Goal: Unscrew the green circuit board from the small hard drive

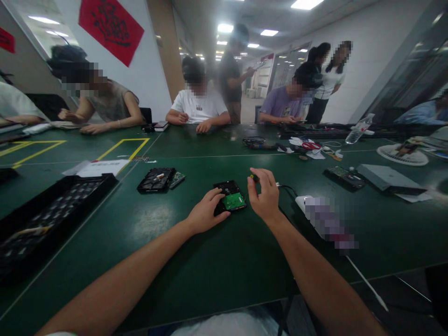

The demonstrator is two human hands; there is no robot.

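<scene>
On the green table lies a hard drive (234, 201), its green circuit board facing up. My left hand (207, 211) grips it from the left side, with fingers over its top and the thumb at the near edge. Just right of the drive, my right hand (265, 196) is raised with thumb and fingertips closed on a small dark piece with a yellow ring (252, 177). Most of that piece is hidden by the fingers, so its kind cannot be made out.
A black drive case (156, 180) and a small circuit board (178, 179) lie left. Farther left is a long black tray (52, 214). A white power strip or phone-like item (308, 207), partly blurred, lies right, near another drive (345, 178) and a grey box (390, 178). People sit opposite.
</scene>
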